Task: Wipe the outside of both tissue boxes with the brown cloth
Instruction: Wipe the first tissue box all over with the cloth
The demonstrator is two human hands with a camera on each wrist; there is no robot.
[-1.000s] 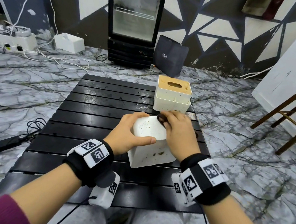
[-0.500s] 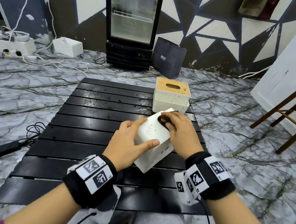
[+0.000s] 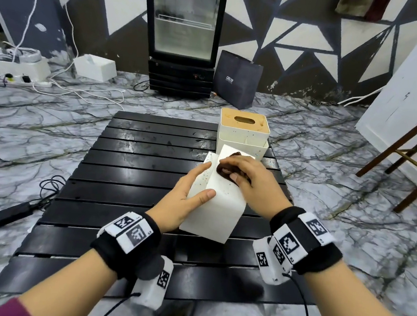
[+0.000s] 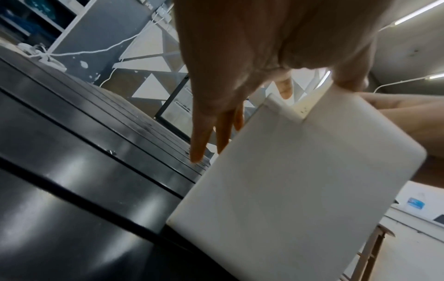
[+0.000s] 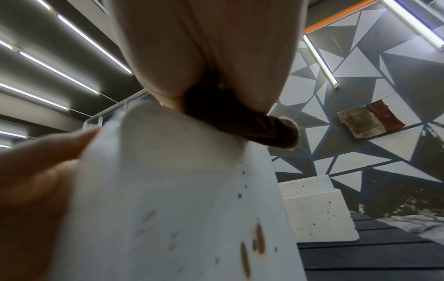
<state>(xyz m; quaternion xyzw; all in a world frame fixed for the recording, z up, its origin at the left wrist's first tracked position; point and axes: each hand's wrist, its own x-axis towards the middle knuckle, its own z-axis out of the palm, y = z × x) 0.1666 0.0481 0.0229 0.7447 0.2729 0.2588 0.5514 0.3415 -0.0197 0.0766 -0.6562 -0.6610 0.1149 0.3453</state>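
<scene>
A white tissue box [image 3: 216, 209] with brown specks is tilted on the black slatted table [image 3: 124, 175]. My left hand [image 3: 201, 182] grips its left side, thumb across the upper face, fingers along the side [image 4: 199, 148]. The right hand [image 3: 237, 174] clutches the bunched brown cloth [image 3: 228, 170] and presses it on the box's far upper edge. In the right wrist view the cloth [image 5: 240, 121] sits on the stained box [image 5: 180, 190]. A second tissue box [image 3: 241, 145] with a wooden slotted lid [image 3: 256, 126] stands just behind, also speckled [image 5: 317, 209].
A wooden stool [image 3: 410, 162] stands on the marble floor at the right. Behind the table are a glass-door fridge [image 3: 184, 35] and a black bag [image 3: 236, 80]. Cables, a power strip [image 3: 19, 78] and a white box [image 3: 95, 66] lie at the far left.
The held box has turned and tipped more, so an edge now faces up. My right hand with the cloth has stayed at the box's far upper end.
</scene>
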